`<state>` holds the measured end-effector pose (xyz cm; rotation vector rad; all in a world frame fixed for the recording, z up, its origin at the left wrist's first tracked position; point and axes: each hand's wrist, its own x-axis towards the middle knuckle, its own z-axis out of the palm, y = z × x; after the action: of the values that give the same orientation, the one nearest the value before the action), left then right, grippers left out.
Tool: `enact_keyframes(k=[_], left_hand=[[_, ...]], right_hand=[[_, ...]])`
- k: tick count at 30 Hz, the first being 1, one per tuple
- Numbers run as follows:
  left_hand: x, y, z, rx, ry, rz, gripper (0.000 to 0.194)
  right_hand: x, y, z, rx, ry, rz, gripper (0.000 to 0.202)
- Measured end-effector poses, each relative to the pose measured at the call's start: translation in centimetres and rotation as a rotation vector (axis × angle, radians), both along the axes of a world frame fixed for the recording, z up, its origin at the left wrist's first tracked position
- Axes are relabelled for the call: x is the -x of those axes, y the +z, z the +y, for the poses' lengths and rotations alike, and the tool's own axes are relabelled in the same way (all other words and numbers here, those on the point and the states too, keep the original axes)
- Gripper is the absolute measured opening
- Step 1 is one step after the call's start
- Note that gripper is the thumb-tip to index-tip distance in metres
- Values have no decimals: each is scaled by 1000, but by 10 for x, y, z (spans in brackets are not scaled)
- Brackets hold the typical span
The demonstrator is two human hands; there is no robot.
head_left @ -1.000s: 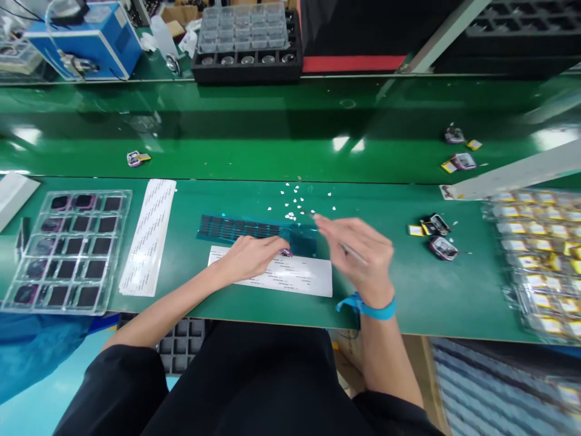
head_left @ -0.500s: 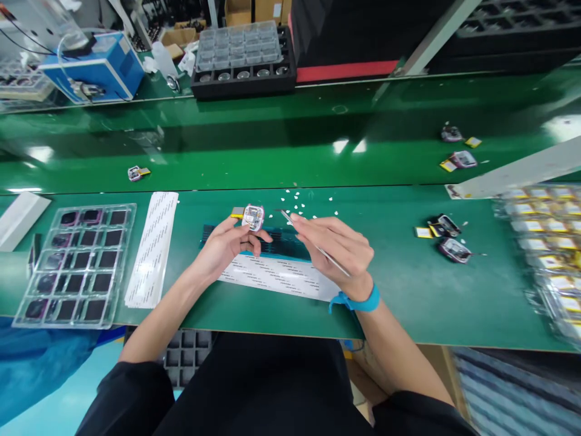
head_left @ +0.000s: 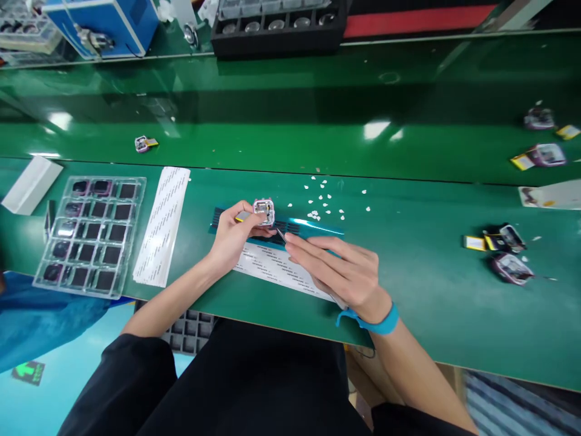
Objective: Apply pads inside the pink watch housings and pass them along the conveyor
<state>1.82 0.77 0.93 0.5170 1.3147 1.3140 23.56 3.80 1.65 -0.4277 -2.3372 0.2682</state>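
My left hand (head_left: 233,235) holds a small square device housing (head_left: 264,212) with a yellow-edged battery (head_left: 242,216) at its left side, partly under my fingers. My right hand (head_left: 340,266) is closed on metal tweezers (head_left: 281,234), whose tip is just below and right of the housing. Beneath both hands lie a blue film strip with dark pieces (head_left: 318,228) and a white printed sheet (head_left: 276,264). Small white pieces (head_left: 314,215) are scattered on the green bench beyond my right hand.
At left are a clear compartment tray (head_left: 91,236), white printed strips (head_left: 162,227) and a white box (head_left: 32,184). More housings (head_left: 512,268) lie at right, another (head_left: 143,143) at back left. A blue machine (head_left: 109,27) and black tray (head_left: 279,33) stand behind.
The tweezers have moved down and left, closer to the housing. My left thumb now rests over the housing's lower part. The view has shifted, so the bench's back objects sit higher.
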Motion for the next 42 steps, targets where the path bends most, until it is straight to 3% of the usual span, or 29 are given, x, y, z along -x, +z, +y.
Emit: enact_keyframes(k=[10, 17, 25, 31, 37, 42], left_hand=[[-7, 1, -3, 45, -3, -53, 25], [-9, 3, -3, 56, -16, -52, 27], [-9, -1, -4, 34, 8, 26, 27], [-11, 1, -5, 6, 10, 68, 24], [-14, 0, -6, -71, 16, 156, 18], [-13, -3, -5, -92, 19, 181, 20]], right_hand=[[7, -3, -5, 16, -20, -74, 50], [5, -6, -5, 55, -23, -80, 55], [7, -3, -5, -90, 0, -154, 51], [9, -4, -5, -105, -9, -139, 53], [10, -5, -3, -143, -37, -115, 41], [10, -10, -1, -104, -47, -61, 57]])
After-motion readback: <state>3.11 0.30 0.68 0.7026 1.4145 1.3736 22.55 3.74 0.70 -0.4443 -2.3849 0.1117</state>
